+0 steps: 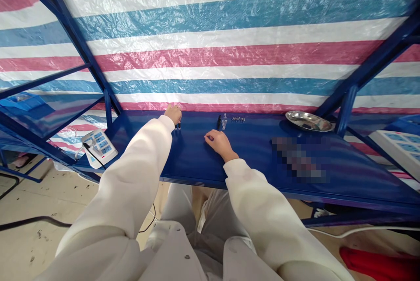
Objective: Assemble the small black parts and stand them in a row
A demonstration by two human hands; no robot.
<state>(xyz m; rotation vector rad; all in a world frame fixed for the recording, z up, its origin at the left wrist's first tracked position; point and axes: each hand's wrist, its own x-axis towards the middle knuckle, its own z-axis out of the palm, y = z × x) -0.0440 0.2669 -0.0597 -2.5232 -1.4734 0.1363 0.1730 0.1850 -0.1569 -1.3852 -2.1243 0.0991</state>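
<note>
My left hand (173,114) reaches to the back of the blue metal shelf (249,158), its fingers curled down over a small dark part (178,127) standing on the shelf. My right hand (219,142) rests on the shelf nearer me, fingers loosely curled, nothing visible in them. Just beyond it stand a small black piece (218,122) and a small clear vial (224,121). A short row of tiny metal parts (239,119) lies to their right. Both arms wear white sleeves.
A round steel dish (307,121) sits at the shelf's back right. White power strips lie at the left end (99,146) and on the right (398,145). Blue rack posts (344,110) frame the shelf; a striped tarp (210,44) hangs behind. A red object (377,263) lies on the floor.
</note>
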